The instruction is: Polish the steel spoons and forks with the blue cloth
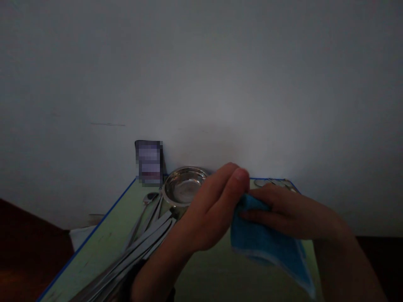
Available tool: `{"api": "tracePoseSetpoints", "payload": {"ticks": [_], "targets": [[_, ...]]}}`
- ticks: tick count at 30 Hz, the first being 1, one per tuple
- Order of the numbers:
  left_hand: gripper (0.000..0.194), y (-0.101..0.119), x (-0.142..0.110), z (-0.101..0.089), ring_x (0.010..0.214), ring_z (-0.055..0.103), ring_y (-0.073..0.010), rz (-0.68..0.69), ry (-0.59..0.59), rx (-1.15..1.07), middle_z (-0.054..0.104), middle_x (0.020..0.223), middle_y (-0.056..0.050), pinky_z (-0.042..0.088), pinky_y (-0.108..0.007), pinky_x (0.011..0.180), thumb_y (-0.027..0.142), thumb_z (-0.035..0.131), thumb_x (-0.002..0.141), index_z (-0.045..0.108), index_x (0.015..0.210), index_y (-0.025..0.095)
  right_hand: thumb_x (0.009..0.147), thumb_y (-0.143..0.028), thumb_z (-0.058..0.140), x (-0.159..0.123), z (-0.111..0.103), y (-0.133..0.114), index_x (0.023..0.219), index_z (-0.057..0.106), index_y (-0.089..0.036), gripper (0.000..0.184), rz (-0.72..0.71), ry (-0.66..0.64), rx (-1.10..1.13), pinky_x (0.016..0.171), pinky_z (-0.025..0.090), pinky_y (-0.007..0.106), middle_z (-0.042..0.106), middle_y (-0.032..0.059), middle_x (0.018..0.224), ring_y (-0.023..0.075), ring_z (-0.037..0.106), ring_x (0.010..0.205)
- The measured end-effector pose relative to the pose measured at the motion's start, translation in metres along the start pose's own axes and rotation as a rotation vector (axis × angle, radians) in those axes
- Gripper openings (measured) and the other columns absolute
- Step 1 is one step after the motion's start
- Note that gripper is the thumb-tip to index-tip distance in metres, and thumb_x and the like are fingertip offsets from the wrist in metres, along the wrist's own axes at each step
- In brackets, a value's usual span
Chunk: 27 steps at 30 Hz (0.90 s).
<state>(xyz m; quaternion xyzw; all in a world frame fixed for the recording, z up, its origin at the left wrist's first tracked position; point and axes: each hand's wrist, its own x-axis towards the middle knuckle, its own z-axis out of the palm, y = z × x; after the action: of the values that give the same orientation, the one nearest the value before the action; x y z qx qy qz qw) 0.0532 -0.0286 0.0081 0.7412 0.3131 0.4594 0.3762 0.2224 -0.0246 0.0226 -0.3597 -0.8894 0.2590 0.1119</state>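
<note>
A blue cloth (267,247) hangs between both my hands above a pale green table (94,247). My left hand (208,209) pinches the cloth's upper left corner, fingers curled and pressed together. From the right, my right hand (289,212) grips the cloth's top edge, with its fingers folded over the fabric. Whether anything is wrapped inside the cloth is hidden.
A steel bowl (185,186) stands at the table's far edge by the white wall. Several long steel utensils (138,247), one a spoon, lie fanned out to its left. A small dark card (149,163) leans on the wall. A metal item (277,182) lies at the far right corner.
</note>
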Motion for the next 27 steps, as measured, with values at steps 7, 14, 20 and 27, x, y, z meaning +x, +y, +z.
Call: {"api": "tracePoseSetpoints", "payload": {"ticks": [7, 14, 20, 27], "targets": [[0.033, 0.000, 0.002, -0.011, 0.057, 0.042, -0.0105, -0.055, -0.130, 0.360, 0.043, 0.062, 0.004, 0.031, -0.025, 0.054, 0.042, 0.030, 0.091, 0.041, 0.070, 0.019, 0.088, -0.037, 0.043, 0.003, 0.007, -0.001, 0.088, 0.060, -0.019, 0.024, -0.020, 0.097, -0.106, 0.063, 0.039, 0.025, 0.065, 0.0015, 0.077, 0.0138, 0.058, 0.068], [0.034, -0.004, 0.002, -0.026, 0.055, 0.048, -0.0106, -0.022, -0.322, 0.558, 0.052, 0.062, 0.003, 0.031, -0.024, 0.054, 0.034, 0.030, 0.092, 0.052, 0.070, 0.019, 0.087, -0.037, 0.044, 0.008, 0.009, 0.002, 0.098, 0.060, -0.022, 0.024, 0.007, 0.097, -0.082, 0.064, 0.039, 0.026, 0.065, 0.0013, 0.081, 0.0141, 0.058, 0.070], [0.039, -0.005, 0.001, -0.044, 0.054, 0.048, -0.0106, 0.018, -0.441, 0.663, 0.052, 0.058, 0.002, 0.031, -0.023, 0.053, 0.041, 0.034, 0.090, 0.057, 0.069, 0.017, 0.085, -0.040, 0.046, 0.006, 0.003, 0.007, 0.085, 0.058, -0.020, 0.023, 0.030, 0.054, 0.002, 0.056, 0.038, 0.022, 0.060, -0.0028, 0.067, 0.0105, 0.054, 0.060], [0.033, -0.004, 0.002, -0.067, 0.044, 0.042, -0.0085, -0.027, -0.375, 0.516, 0.047, 0.051, 0.004, 0.030, -0.019, 0.044, 0.035, 0.039, 0.088, 0.059, 0.067, 0.018, 0.078, -0.045, 0.054, -0.010, -0.013, 0.020, 0.086, 0.064, -0.022, 0.026, 0.209, 0.035, 0.122, 0.058, 0.044, 0.025, 0.065, -0.0017, 0.075, 0.0143, 0.059, 0.065]]}}
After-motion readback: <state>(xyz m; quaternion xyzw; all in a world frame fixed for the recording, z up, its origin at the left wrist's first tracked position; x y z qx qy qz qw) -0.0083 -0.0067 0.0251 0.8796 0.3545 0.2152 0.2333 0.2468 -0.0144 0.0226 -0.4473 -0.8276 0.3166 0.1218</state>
